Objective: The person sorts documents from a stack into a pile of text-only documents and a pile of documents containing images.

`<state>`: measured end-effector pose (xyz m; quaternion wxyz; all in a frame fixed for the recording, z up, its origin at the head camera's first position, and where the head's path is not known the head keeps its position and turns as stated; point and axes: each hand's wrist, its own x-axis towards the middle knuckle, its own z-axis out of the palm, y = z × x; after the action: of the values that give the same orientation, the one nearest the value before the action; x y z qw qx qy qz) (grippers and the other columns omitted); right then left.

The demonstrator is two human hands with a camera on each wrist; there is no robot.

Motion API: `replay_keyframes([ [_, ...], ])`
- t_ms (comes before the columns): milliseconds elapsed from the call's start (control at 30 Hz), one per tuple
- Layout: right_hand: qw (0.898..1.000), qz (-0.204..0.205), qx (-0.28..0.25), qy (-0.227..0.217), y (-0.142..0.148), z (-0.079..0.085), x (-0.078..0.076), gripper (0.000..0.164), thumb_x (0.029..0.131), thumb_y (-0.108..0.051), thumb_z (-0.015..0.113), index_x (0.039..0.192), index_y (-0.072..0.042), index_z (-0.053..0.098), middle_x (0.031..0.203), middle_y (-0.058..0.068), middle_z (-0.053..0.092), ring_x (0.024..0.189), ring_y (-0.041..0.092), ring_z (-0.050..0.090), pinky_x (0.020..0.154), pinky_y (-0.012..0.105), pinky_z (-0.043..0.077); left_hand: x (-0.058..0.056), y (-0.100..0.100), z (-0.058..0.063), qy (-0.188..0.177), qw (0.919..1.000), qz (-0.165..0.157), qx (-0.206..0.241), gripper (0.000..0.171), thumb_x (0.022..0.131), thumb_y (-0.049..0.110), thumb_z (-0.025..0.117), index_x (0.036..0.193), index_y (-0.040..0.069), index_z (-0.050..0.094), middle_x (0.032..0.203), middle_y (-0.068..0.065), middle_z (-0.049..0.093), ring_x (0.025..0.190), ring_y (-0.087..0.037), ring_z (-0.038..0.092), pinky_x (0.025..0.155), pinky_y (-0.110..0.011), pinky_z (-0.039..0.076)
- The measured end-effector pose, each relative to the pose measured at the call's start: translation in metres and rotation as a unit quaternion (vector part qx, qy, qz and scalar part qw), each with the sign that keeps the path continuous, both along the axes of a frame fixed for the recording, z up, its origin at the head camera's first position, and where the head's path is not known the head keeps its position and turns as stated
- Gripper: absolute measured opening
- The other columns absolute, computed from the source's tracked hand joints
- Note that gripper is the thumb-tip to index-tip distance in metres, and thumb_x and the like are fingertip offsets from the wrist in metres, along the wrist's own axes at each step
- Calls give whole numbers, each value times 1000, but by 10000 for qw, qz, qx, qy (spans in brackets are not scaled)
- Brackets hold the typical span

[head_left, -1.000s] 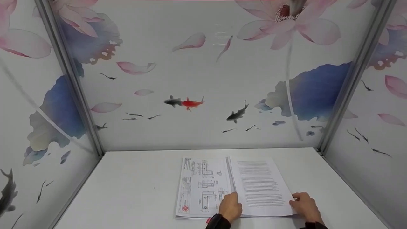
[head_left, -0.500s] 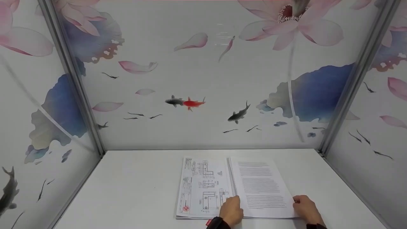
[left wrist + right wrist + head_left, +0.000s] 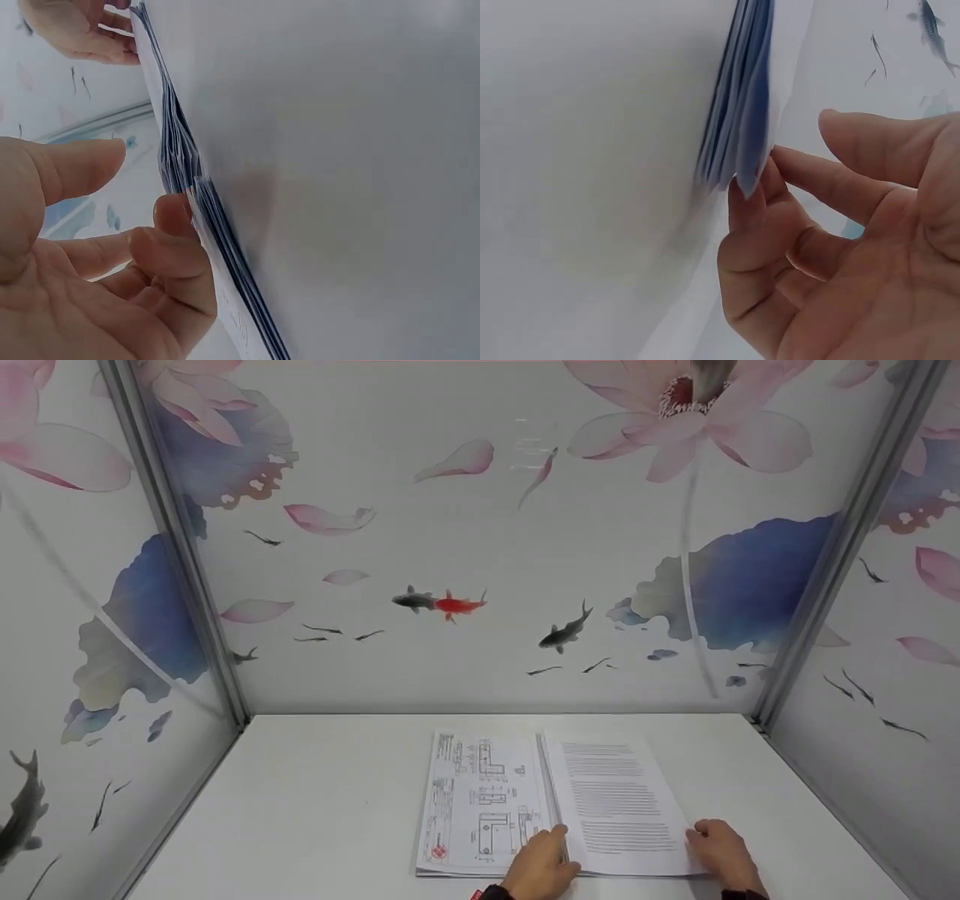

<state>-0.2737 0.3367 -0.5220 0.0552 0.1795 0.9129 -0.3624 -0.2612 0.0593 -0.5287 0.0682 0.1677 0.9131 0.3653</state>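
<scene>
An open booklet (image 3: 615, 799) lies on the white table, with line drawings on its left page (image 3: 465, 802) and printed text on its right. My left hand (image 3: 541, 864) rests at the bottom of the fold, its fingertips touching the page edges (image 3: 176, 142); the thumb stands away from them in the left wrist view. At the lower right corner, my right hand (image 3: 724, 853) touches the sheets. The right wrist view has its bent fingers against a curved page corner (image 3: 754, 127), the thumb apart from the paper. Some fingertips are hidden behind the sheets.
The white table (image 3: 322, 802) extends left of the booklet. Printed panels with fish and lotus flowers enclose it: a back wall (image 3: 487, 660), a left wall (image 3: 45, 660) and a right wall (image 3: 885, 750). Grey metal posts stand at the corners.
My left hand has shifted slightly down along the fold, its thumb side lower. My right hand has moved a little at the page corner. The booklet stays open at the same pages.
</scene>
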Motion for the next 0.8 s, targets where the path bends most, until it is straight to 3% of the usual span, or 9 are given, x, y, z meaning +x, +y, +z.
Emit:
replay_keyframes([
  [100, 9993, 78, 314, 192, -8, 7, 0, 51, 91, -21, 49, 122, 18, 39, 119, 37, 43, 109, 47, 43, 86, 54, 38, 0, -8, 1, -44, 9998, -24, 174, 52, 82, 30, 63, 126, 7, 49, 86, 1, 58, 82, -12, 56, 73, -32, 47],
  [200, 9972, 318, 483, 469, -17, 10, -2, 55, 91, -26, 52, 125, 15, 40, 122, 37, 42, 112, 49, 40, 86, 56, 37, 0, -19, 4, 18, 9994, -65, 346, 47, 86, 40, 57, 124, 12, 52, 81, 5, 55, 72, -8, 53, 64, -29, 45],
  [300, 9938, 628, 611, 686, -27, 10, -3, 55, 90, -29, 53, 125, 12, 42, 124, 35, 41, 114, 50, 38, 88, 59, 34, -1, -30, 8, 217, 9990, -89, 393, 51, 89, 52, 45, 121, 14, 55, 80, 9, 55, 71, -6, 51, 62, -29, 43],
  [467, 9793, 1143, 1055, 1296, -45, 5, -4, 54, 91, -36, 51, 124, 6, 48, 126, 32, 42, 118, 50, 33, 90, 62, 29, 1, -50, 11, 693, 9972, 105, 264, 65, 89, 62, 30, 123, 13, 55, 94, 7, 59, 87, -11, 55, 75, -35, 45],
  [667, 9576, 1640, 1497, 1835, -61, 1, 2, 53, 89, -43, 52, 126, -5, 52, 131, 27, 41, 124, 50, 24, 90, 70, 19, 8, -79, 11, 997, 9945, 326, 3, 76, 84, 70, 26, 126, 12, 52, 117, -3, 56, 111, -24, 50, 91, -46, 38],
  [800, 9456, 1753, 1758, 2103, -63, -1, 5, 58, 86, -46, 54, 131, -10, 48, 133, 24, 40, 126, 48, 22, 89, 73, 14, 7, -102, 13, 1579, 9843, 606, -512, 83, 79, 76, 27, 128, 12, 51, 117, -4, 55, 113, -26, 47, 91, -49, 36],
])
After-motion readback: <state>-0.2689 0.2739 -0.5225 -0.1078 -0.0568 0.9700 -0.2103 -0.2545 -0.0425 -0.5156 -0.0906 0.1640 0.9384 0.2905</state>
